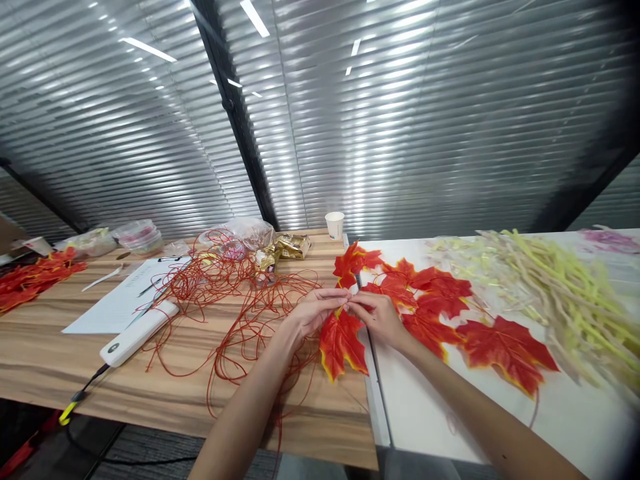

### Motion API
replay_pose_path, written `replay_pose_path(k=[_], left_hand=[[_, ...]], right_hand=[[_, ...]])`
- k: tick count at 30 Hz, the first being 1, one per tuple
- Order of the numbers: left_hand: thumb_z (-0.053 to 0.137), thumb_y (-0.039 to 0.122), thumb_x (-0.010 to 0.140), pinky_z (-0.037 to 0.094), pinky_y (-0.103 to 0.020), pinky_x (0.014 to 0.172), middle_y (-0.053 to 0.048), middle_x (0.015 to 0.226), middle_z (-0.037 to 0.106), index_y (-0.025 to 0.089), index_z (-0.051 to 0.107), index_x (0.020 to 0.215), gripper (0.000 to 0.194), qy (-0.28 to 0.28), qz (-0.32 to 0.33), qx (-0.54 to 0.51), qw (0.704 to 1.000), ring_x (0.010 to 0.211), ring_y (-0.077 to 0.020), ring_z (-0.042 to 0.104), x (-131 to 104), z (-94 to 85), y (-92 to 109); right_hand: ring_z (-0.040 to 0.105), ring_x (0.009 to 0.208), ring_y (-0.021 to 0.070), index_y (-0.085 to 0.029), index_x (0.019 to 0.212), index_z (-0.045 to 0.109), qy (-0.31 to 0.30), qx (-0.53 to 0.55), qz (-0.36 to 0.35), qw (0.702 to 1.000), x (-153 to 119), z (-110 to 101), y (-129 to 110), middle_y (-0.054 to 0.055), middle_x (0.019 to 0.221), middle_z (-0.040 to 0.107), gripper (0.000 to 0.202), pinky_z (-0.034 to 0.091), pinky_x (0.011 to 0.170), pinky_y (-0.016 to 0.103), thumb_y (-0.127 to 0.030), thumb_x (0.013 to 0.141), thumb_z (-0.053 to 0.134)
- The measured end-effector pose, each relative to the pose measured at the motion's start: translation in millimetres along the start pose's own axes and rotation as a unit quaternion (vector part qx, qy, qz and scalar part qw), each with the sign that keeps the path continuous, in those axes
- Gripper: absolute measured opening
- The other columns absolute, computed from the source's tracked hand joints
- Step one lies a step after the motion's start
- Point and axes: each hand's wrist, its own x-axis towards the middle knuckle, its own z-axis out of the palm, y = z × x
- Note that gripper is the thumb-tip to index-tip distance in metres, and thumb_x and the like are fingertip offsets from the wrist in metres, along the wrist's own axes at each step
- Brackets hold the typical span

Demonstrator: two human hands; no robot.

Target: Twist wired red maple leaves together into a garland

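My left hand (315, 310) and my right hand (377, 317) meet fingertip to fingertip above the seam between two tables. Both are closed in a pinch at the stem end of a red and yellow artificial maple leaf (343, 343), which hangs below the fingers. The fingers partly hide what lies between them, and any cord there is too small to make out. Just beyond the fingertips is another maple leaf (350, 261). More leaves (430, 293) spread to the right of my right hand, with a large leaf (507, 350) nearest its forearm. Tangled red cord (245, 327) lies beside my left hand.
On the wooden table (45, 360) lie a clipboard with paper (110, 303), a white power strip (140, 333), gold packets (293, 245) and a paper cup (335, 225). Pale yellow strips (560, 287) cover the right of the white table (425, 407). Red leaves (35, 277) pile up far left.
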Motion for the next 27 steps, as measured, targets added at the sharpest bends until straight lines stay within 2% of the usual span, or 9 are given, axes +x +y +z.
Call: replay_pose_path(k=[5,10,27], left_hand=[[0.077,0.01,0.049,0.042,-0.024,0.078,-0.006,0.078,0.067,0.009,0.067,0.078,0.031,0.011,0.003,0.004,1.0,0.068,-0.0102,0.06,-0.8,0.2,3.5],[0.076,0.01,0.05,0.042,-0.022,0.074,-0.006,0.076,0.066,0.008,0.067,0.08,0.031,-0.011,0.011,0.007,1.0,0.066,-0.0092,0.059,0.2,-2.5,3.5],[0.078,0.01,0.048,0.043,-0.022,0.076,-0.007,0.086,0.066,0.01,0.067,0.084,0.037,0.003,0.009,-0.005,1.0,0.072,-0.0098,0.06,1.6,-5.1,-1.5]], right_hand=[[0.061,0.071,0.0139,-0.02,0.079,0.067,0.007,0.008,0.0,1.0,-0.1,0.3,1.3,0.004,0.079,0.066,0.022,0.049,0.065,0.023,-0.031,0.083,0.049],[0.062,0.071,0.0149,-0.019,0.085,0.067,0.014,0.023,0.025,0.999,0.6,-1.5,2.8,0.005,0.081,0.067,0.022,0.05,0.065,0.025,-0.033,0.083,0.05],[0.06,0.068,0.013,-0.018,0.078,0.067,0.006,0.022,0.013,1.0,2.9,-5.0,-4.3,0.004,0.075,0.066,0.02,0.046,0.062,0.022,-0.028,0.083,0.051]])
